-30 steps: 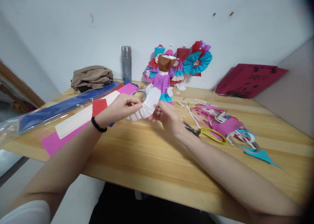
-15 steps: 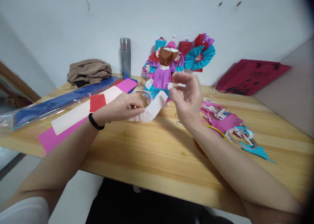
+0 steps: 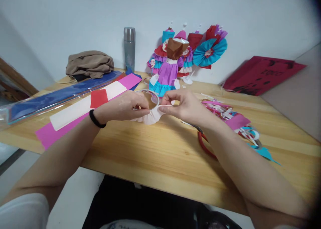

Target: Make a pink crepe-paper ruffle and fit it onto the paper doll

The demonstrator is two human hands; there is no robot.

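Observation:
A white crepe paper strip (image 3: 151, 117), gathered into ruffles, runs along the lower edge of a roll of tape (image 3: 156, 98) held just above the table. My left hand (image 3: 122, 106) pinches the ruffled strip and the ring on their left side. My right hand (image 3: 184, 105) is closed at the strip's right end, thumb and fingertips gripping the paper. Beyond both hands stands a paper doll (image 3: 168, 72) in a purple and turquoise dress with a brown top. Part of the ring is hidden behind my left fingers.
Red-handled scissors (image 3: 205, 145) lie under my right forearm. Paper scraps (image 3: 238, 120) are heaped on the right. Stacked crepe sheets (image 3: 70, 113) and a plastic-wrapped blue pack (image 3: 50, 95) lie left. A grey bottle (image 3: 129, 50) and brown cloth (image 3: 90, 65) stand behind.
My right hand has come down and left, from open near the doll to pinching the strip's free end. That end is drawn in close to the ring. The view has tilted down slightly.

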